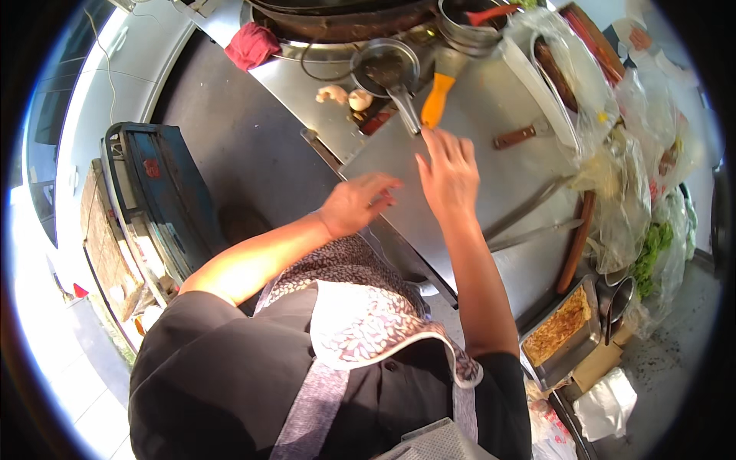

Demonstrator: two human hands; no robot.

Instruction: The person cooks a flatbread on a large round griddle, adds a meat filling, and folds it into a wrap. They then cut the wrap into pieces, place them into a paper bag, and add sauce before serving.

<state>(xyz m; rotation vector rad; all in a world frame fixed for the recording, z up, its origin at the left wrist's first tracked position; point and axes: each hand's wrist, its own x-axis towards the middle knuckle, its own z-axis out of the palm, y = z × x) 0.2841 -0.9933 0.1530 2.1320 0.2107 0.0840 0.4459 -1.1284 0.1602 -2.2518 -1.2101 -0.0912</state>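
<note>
My left hand (359, 202) hovers over the near edge of the steel worktop (397, 172), fingers apart, holding nothing. Farther right, my right hand (451, 167) is stretched forward with its fingertips close to the lower end of a brush's yellow-orange handle (438, 99); whether they touch cannot be told. Beside the brush, a steel ladle or small pan (384, 68) with dark contents points its handle (405, 109) towards that hand. An eggshell or pale round thing (360, 100) and a pale knobbly piece (332, 94) lie to its left. To the right lies a wooden-handled scraper (513, 137).
A large round griddle (339, 26) stands at the back, with a red cloth (252, 46) by its rim. Metal tongs (529, 210), a wooden rolling pin (577, 244), plastic bags (618, 198) and a tray of food (558, 328) line the right side. Another person's hand (640, 39) shows far off.
</note>
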